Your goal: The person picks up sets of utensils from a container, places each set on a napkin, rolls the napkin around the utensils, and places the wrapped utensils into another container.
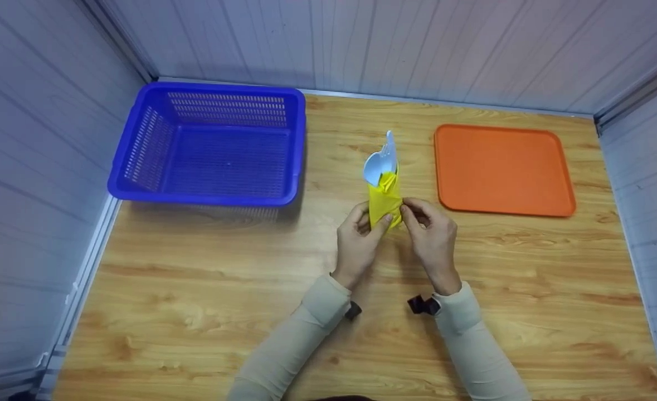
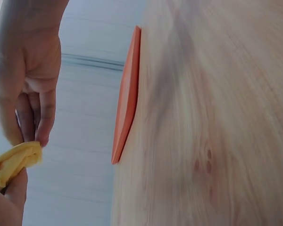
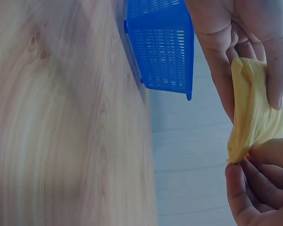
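Observation:
A yellow napkin (image 1: 383, 209) is wrapped around pale plastic cutlery above the middle of the table. From its top stick out a spoon (image 1: 377, 168) and a fork (image 1: 386, 149), with a narrow tip rising above the tines. My left hand (image 1: 357, 239) grips the wrapped bundle from the left, thumb laid across its front. At the right edge, my right hand (image 1: 433, 234) pinches the cloth between thumb and fingertip. The right wrist view shows the napkin (image 3: 259, 108) as a folded roll with both hands on it. The cutlery's lower parts are hidden inside the cloth.
To the left stands a blue slotted basket (image 1: 228, 197) with nothing inside. An orange tray (image 1: 504, 170) lies flat on the right of the wooden table (image 1: 205, 312). Pale panel walls (image 1: 361, 44) border the back and both sides.

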Demonstrator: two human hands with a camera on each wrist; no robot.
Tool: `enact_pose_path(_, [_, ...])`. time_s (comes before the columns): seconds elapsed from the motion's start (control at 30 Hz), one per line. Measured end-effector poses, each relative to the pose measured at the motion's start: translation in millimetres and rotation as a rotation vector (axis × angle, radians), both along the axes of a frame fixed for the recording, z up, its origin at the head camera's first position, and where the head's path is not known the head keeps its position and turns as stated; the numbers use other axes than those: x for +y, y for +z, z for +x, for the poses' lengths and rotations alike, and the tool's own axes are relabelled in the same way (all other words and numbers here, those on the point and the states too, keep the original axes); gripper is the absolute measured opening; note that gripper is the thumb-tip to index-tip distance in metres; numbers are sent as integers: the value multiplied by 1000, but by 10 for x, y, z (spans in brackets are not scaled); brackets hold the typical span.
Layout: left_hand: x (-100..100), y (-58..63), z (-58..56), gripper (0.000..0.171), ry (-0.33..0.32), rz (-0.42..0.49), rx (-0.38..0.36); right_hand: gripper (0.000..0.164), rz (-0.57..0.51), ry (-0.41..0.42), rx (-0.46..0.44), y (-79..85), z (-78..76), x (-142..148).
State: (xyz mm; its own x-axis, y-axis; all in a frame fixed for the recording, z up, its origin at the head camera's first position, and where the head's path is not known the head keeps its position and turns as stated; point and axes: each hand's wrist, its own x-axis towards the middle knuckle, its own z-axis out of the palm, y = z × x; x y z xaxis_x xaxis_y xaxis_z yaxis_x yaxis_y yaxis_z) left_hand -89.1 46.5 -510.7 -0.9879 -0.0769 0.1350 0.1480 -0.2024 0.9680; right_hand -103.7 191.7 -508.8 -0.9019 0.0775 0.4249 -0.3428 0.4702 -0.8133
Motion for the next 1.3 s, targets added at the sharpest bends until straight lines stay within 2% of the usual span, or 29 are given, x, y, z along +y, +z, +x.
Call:
enact_pose_path(0.1, [-6,-11,-22,32,-19,8,3,20,-46,50,-38,-3,7,12])
enact_pose_path(0.2, [-59,-53,-91,33,-74,20,3,24,-165,137,-132,-2,10,55])
enact_pose_path(0.33, [-187,-70,-205,34,-207,40,-10,24,-384,240,-278,18,3,137])
enact_pose_path(0.43, [-279,-74,-273,36,-315,69,-45,21,-499,307,-345,28,7,183])
enact_pose_path(0.53, [-337,-86,-317,39,-392,98,-83,20,-560,344,-387,28,32,197])
enact_pose_path(0.63, [-361,-102,-344,39,-443,115,-105,20,-568,318,-398,23,66,181])
enact_pose_path(0.73, [-365,-114,-355,39,-464,111,-119,18,-542,257,-394,20,90,152])
enact_pose_path(0.87, [-363,-113,-361,39,-459,103,-134,18,-522,214,-393,5,106,121])
enact_pose_path(1.3, [-388,-138,-379,42,-463,76,-183,17,-547,202,-469,-27,114,86])
